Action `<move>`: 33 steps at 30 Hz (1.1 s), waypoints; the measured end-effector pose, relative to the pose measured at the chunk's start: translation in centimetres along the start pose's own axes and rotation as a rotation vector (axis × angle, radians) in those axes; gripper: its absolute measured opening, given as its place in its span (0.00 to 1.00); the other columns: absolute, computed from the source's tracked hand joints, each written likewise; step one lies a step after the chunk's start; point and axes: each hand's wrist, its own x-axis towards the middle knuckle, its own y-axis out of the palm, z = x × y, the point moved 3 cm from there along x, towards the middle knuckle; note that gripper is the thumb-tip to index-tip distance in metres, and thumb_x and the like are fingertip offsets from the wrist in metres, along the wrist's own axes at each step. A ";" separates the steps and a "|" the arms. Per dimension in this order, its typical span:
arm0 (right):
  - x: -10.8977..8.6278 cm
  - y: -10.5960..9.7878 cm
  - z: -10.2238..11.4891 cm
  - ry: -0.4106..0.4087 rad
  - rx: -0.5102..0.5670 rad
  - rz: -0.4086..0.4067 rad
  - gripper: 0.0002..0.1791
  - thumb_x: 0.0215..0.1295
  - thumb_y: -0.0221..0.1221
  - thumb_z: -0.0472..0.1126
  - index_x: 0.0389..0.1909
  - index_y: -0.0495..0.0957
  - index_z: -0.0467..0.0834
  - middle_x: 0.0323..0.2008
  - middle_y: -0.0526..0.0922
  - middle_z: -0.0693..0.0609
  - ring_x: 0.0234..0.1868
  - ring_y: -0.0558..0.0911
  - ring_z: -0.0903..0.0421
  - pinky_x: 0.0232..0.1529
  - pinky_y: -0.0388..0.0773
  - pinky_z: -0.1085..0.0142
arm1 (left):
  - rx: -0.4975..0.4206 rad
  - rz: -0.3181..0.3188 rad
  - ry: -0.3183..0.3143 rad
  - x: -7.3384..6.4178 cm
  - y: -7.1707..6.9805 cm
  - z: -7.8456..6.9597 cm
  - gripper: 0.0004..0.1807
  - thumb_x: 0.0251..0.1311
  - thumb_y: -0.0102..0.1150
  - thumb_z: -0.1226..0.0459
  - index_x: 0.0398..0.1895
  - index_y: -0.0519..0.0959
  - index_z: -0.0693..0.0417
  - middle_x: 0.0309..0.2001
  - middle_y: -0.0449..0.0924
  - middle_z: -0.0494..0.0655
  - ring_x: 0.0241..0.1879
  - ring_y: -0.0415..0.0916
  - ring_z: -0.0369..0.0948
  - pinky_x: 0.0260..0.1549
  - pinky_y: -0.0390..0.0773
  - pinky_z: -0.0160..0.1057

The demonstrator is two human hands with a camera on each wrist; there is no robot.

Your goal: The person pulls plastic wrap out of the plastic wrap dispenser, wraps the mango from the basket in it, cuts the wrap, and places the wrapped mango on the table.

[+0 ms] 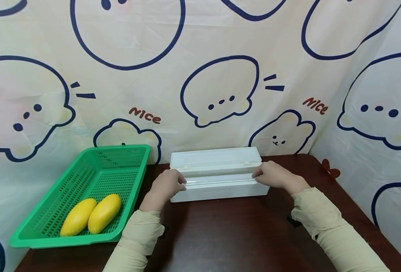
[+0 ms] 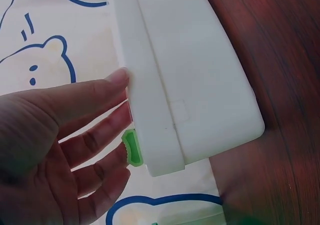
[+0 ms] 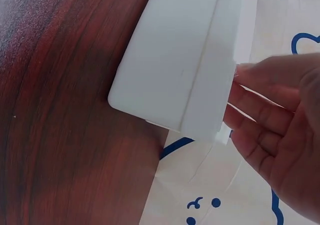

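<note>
First, at the far left, a green basket point(image 1: 74, 242) stands on the dark wooden table point(image 1: 217, 234), with one yellow fruit point(image 1: 78, 217) and a second yellow fruit point(image 1: 104, 214) lying side by side in its near end. Next comes the person's left hand point(image 1: 166, 187), at the left end of a long white box point(image 1: 217, 193). Its thumb and index finger close on what seems to be the edge of some clear film point(image 1: 214, 180) along the box's upper rim; the other fingers are bent and slightly apart. Just beside them, the left wrist view shows a small green piece point(image 2: 132, 147) at the rim.

The box sits in the middle, near the back of the table, its lid point(image 1: 217, 155) raised behind it. At its right end is the right hand point(image 1: 273, 174), thumb and index finger together at the same film, the remaining fingers loosely curved below.

The step in hand looks like taking hold of the film at both corners. The next move probably calls for an even pull toward the person, both hands level, with the box kept from sliding; uneven tension could wrinkle or tear the sheet.
</note>
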 end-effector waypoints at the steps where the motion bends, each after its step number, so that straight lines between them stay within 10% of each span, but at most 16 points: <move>1: 0.0 0.0 0.0 -0.001 -0.001 0.000 0.12 0.65 0.59 0.31 0.45 0.88 0.34 0.45 0.87 0.41 0.39 0.82 0.53 0.42 0.82 0.57 | -0.009 -0.003 0.001 0.0 0.0 0.1 0.06 0.57 0.74 0.67 0.37 0.90 0.55 0.38 0.87 0.49 0.34 0.80 0.43 0.33 0.81 0.44; 33: -0.4 0.3 -0.9 -0.031 0.015 -0.118 0.05 0.67 0.60 0.29 0.36 0.85 0.39 0.36 0.85 0.47 0.35 0.79 0.53 0.39 0.80 0.58 | -0.024 -0.042 -0.043 0.4 -0.9 1.7 0.04 0.61 0.68 0.70 0.30 0.89 0.60 0.32 0.86 0.50 0.32 0.81 0.45 0.35 0.82 0.46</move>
